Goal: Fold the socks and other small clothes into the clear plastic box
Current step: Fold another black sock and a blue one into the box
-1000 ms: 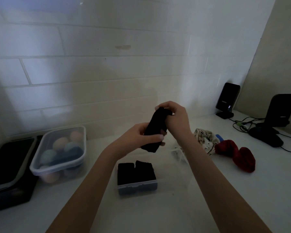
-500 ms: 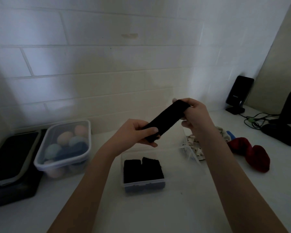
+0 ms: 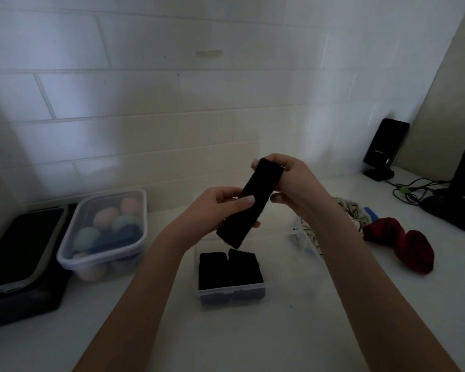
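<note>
Black sock (image 3: pixel 250 204): soft, matte knit, pulled into a flat strip, tilted, held in the air above the clear plastic box (image 3: pixel 230 292). Left hand (image 3: pixel 215 210) pinches its lower half, thumb on the front. Right hand (image 3: pixel 293 181) grips the upper end, fingers curled round it.

Box: small, rectangular, hard transparent walls, on the white bench (image 3: pixel 253 339); two dark folded pieces (image 3: pixel 228 268) inside, seams lost in the dim light.

Right of the box: crumpled patterned cloth (image 3: pixel 352 210), partly hidden behind the right forearm; lumpy red cloth (image 3: pixel 403 242).

Left: larger clear tub (image 3: pixel 102 234) holding rounded pastel balls, lower ones blurred. Dark tray (image 3: pixel 22 261) cut off at the frame's edge.
</note>
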Available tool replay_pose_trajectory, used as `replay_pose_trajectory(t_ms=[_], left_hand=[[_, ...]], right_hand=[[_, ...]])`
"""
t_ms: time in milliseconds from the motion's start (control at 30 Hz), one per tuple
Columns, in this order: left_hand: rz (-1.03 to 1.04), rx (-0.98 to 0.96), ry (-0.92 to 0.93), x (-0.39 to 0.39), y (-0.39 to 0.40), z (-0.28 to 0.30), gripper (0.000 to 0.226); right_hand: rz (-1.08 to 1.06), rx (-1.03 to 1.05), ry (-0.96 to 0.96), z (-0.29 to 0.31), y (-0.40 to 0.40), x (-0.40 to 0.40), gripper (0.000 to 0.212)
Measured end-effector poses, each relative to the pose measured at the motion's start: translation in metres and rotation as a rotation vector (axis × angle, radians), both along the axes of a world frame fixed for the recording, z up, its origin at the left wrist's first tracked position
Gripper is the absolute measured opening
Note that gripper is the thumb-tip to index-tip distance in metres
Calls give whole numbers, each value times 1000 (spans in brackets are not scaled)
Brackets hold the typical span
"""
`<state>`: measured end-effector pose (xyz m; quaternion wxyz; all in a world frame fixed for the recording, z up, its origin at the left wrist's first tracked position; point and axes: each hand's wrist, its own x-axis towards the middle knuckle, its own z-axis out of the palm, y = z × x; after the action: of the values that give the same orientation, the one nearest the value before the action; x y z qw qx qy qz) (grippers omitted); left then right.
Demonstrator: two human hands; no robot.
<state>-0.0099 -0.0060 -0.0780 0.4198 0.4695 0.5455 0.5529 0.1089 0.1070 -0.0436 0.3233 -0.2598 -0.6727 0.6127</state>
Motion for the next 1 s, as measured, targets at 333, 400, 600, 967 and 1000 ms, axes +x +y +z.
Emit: replay_pose_trajectory(t_ms=[333,400,600,967,1000], left_hand=[[131,84,-16,-3,2,-1,21],[163,103,1,-4,3,-1,23],[150,98,124,1,2,-5,29],[79,75,212,4,3,-8,15],[105,89,206,4,4,-7,17]], right_hand=[[217,-16,-198,-1,15,20,26],[305,20,-321,-1,13,22,29],[166,128,-256,-14,-4,-2,15],[-69,270,-87,-12,-13,-8,15],[-56,289,-82,-11,-14,-8,12]])
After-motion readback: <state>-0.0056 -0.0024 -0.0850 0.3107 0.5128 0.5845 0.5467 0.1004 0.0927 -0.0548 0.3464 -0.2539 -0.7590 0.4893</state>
